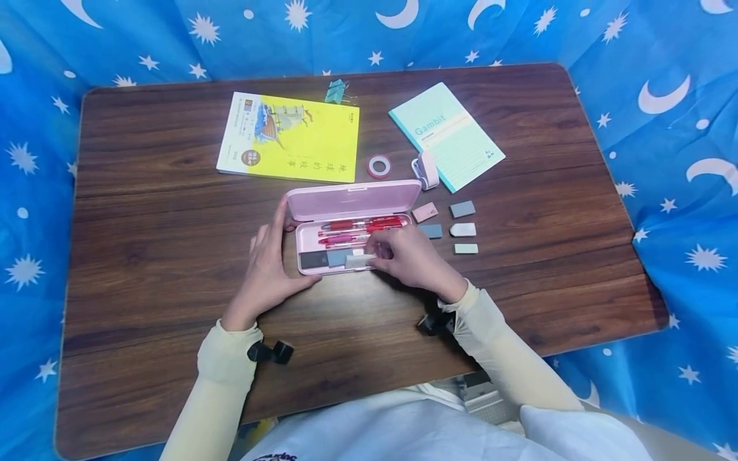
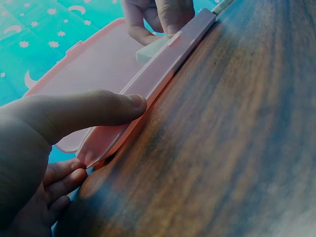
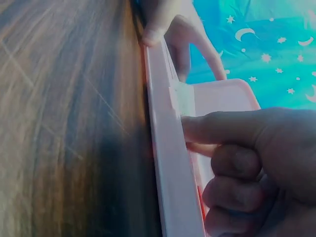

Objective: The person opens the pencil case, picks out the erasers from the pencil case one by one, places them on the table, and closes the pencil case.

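right hand [image 1: 412, 259] has its grip pinched on a small white eraser [image 1: 360, 260], thumb and fingers holding it at the front edge of the open pink pencil case [image 1: 346, 269]; the right wrist view shows the eraser [image 3: 182, 98] sitting just over the case's front wall with a fingertip pressed against it. left hand [image 1: 271, 266] steadies the case at its left end, grip spread, thumb lying straight along the front rim [image 2: 106, 106] and the fingers reaching up round the corner toward the raised lid [image 1: 354, 200].

inside the case, red pens [image 1: 363, 225] lie lengthwise in the back part, with a pinker one just in front of them. along the front row sit a dark eraser [image 1: 314, 259] and a blue-grey eraser [image 1: 337, 257], side by side, and the white one is just to their right.

on the counter [image 1: 144, 243], right of the case, several loose erasers lie close together: a pink eraser [image 1: 425, 212], a grey eraser [image 1: 462, 209], a blue one [image 1: 430, 230], a white-and-grey one [image 1: 463, 229] and a pale green eraser [image 1: 466, 248]. behind the lid are a roll of tape [image 1: 378, 166] and a small white correction tape [image 1: 425, 170]. farther back lie a yellow book [image 1: 291, 137], a mint notebook [image 1: 446, 136] and a teal binder clip [image 1: 336, 91]. blue cloth with moons and stars [image 1: 663, 96] hangs all round the counter.
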`<move>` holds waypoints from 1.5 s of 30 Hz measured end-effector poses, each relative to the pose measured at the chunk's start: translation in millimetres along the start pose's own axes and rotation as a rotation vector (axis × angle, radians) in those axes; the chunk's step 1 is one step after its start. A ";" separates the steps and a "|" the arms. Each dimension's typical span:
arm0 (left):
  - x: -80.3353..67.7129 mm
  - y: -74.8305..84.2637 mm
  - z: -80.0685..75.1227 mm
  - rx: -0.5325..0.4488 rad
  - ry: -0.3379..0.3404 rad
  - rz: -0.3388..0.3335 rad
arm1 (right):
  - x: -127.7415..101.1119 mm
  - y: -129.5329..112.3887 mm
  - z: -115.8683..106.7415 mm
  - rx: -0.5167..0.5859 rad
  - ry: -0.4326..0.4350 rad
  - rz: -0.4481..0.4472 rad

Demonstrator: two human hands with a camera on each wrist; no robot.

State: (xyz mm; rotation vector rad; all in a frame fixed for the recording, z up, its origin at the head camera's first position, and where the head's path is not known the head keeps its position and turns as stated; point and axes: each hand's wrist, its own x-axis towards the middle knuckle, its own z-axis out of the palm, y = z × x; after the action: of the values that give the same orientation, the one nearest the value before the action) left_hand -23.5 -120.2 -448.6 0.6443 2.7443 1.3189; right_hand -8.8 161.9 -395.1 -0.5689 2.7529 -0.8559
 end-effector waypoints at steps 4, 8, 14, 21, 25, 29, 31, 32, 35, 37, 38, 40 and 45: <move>-2.0 -0.1 0.9 -0.005 -0.009 -0.011 | -9.6 3.6 -20.7 0.131 0.023 0.013; -2.1 -0.3 -0.1 0.001 -0.003 -0.005 | -28.5 14.6 -57.3 0.122 -0.024 0.063; 0.2 -0.1 -4.1 0.018 -0.010 0.005 | -50.8 44.7 -78.1 -0.037 -0.167 0.171; 1.1 0.5 -4.1 0.013 -0.009 -0.008 | -47.8 59.9 -72.4 -0.159 -0.183 0.279; 0.7 0.2 -2.7 0.008 -0.007 -0.006 | -41.4 59.6 -69.5 -0.255 -0.202 0.305; 0.7 0.1 -2.0 0.013 -0.006 -0.001 | -39.3 57.3 -67.0 -0.309 -0.195 0.323; 0.7 0.2 -2.0 0.014 -0.005 -0.002 | -40.0 56.1 -65.5 -0.322 -0.179 0.329; 0.7 0.2 -2.2 0.014 -0.005 -0.002 | -40.5 55.5 -64.6 -0.330 -0.166 0.330; 1.0 0.2 -2.3 0.015 -0.009 -0.003 | -43.8 52.0 -62.4 -0.352 -0.105 0.344; 1.4 -0.3 -1.8 0.014 -0.010 0.001 | -45.9 47.2 -61.7 -0.360 -0.046 0.348; 1.5 -0.5 -1.6 0.013 -0.011 0.002 | -46.4 43.2 -61.4 -0.358 -0.010 0.339; 1.6 -0.7 -1.4 0.012 -0.011 0.002 | -45.0 33.4 -58.1 -0.352 0.083 0.290; 1.0 -0.4 -1.6 0.007 -0.011 -0.007 | -26.9 1.5 -31.5 -0.267 0.177 0.057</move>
State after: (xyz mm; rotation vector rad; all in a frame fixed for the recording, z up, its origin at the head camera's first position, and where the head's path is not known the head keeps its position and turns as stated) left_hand -24.9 -121.3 -447.7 0.6400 2.7418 1.3006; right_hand 5.7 190.1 -368.4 -0.4764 3.0547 -0.5528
